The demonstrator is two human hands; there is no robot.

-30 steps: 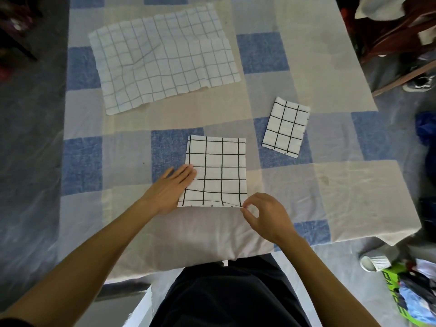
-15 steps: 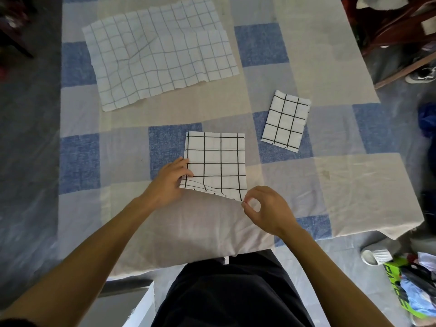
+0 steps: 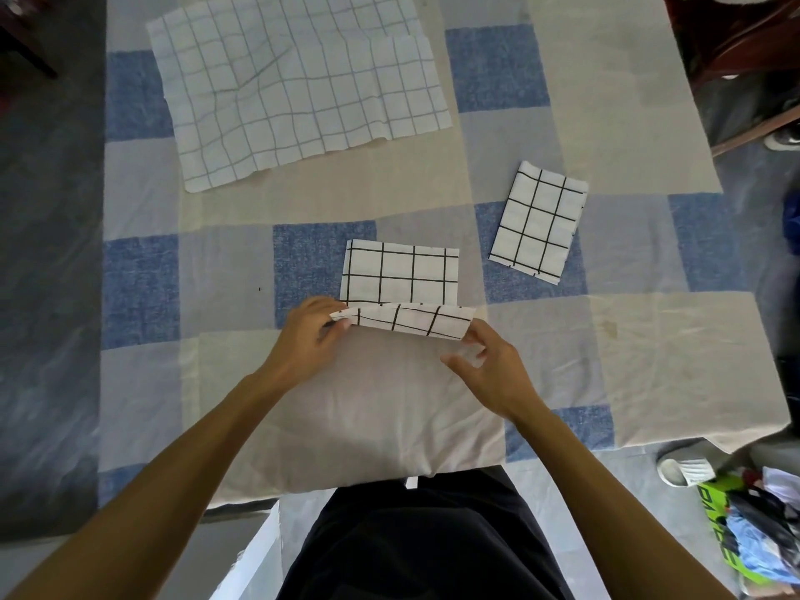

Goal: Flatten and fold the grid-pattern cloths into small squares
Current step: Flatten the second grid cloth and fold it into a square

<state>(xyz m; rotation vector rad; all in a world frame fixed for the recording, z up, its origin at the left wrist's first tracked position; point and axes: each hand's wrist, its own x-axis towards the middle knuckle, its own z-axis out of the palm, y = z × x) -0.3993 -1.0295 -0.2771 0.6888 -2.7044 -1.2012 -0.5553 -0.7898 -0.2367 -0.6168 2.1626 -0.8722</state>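
A white cloth with a bold black grid (image 3: 400,275) lies in the middle of the table, its near edge lifted and curling away from me. My left hand (image 3: 309,335) pinches the lifted edge's left corner. My right hand (image 3: 489,365) pinches its right corner. A smaller folded cloth with the same black grid (image 3: 539,220) lies flat to the right. At the far left a large cloth with a thin grey grid (image 3: 294,88) is spread out and wrinkled.
The table (image 3: 627,339) is covered by a blue, grey and beige checked sheet. A white slipper (image 3: 684,472) and a green bag of clothes (image 3: 753,534) sit on the floor at the right. Dark wooden furniture (image 3: 744,45) stands at the far right.
Both hands went from resting at the cloth's near corners to pinching them, and have lifted the near edge up and away from me, about halfway over the cloth.
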